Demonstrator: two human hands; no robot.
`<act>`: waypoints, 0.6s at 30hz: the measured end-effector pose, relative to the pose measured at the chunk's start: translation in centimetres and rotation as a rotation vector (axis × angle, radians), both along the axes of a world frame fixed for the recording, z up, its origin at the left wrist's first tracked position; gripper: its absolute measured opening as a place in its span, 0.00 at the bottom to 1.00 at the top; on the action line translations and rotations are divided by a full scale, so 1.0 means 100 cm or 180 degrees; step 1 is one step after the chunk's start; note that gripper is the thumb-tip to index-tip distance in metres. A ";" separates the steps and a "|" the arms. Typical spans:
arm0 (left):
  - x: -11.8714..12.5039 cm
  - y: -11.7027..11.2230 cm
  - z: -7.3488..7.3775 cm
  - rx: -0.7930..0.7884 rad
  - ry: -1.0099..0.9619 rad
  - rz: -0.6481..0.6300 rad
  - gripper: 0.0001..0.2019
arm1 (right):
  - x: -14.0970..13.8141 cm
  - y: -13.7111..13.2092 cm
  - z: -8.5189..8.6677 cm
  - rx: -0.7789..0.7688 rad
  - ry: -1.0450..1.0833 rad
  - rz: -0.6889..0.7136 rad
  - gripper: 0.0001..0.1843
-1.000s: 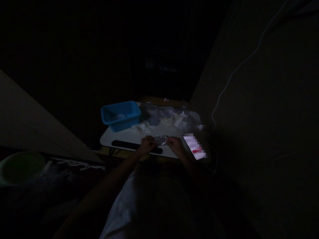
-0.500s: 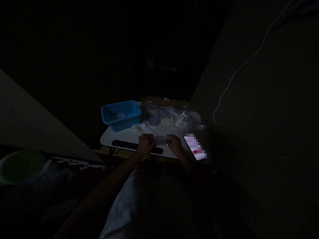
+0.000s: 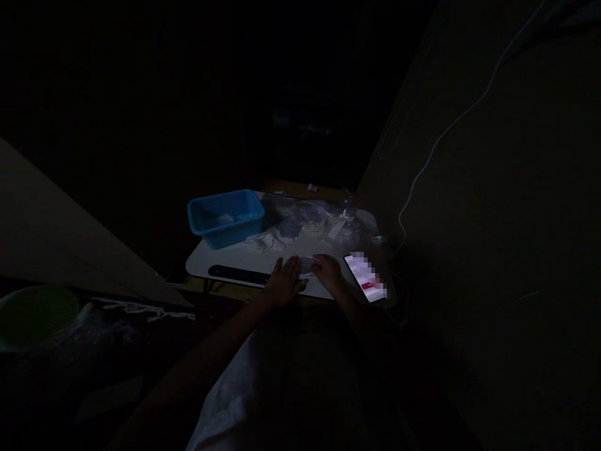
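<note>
You can't read any words, numbers, brands or signs here. At three o'clock from your right hand (image 3: 327, 274), the phone (image 3: 357, 270) has a lit screen, but coarse blocks cover part of it, and the red patch (image 3: 367, 285) there gives you no legible lettering. At twelve o'clock, past the far edge of the table (image 3: 225, 255), the pinkish object (image 3: 312, 187) is too small and dim for you to make out any print, and the clear plastic (image 3: 308, 267) at your fingers yields none either.
</note>
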State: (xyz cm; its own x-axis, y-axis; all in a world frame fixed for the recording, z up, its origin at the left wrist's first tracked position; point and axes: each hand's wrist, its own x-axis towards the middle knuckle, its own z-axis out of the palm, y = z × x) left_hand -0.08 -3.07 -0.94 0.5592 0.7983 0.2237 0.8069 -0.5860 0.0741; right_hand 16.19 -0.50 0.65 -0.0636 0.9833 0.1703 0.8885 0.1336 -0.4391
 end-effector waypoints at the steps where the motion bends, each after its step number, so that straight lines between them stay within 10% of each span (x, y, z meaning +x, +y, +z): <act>1: 0.000 0.000 0.000 -0.0017 0.0018 0.0018 0.28 | -0.001 -0.003 0.003 0.0060 -0.0059 -0.0031 0.19; 18: -0.001 -0.001 0.007 -0.0229 0.0217 -0.0039 0.36 | -0.023 -0.042 -0.001 0.0091 -0.1073 0.0801 0.29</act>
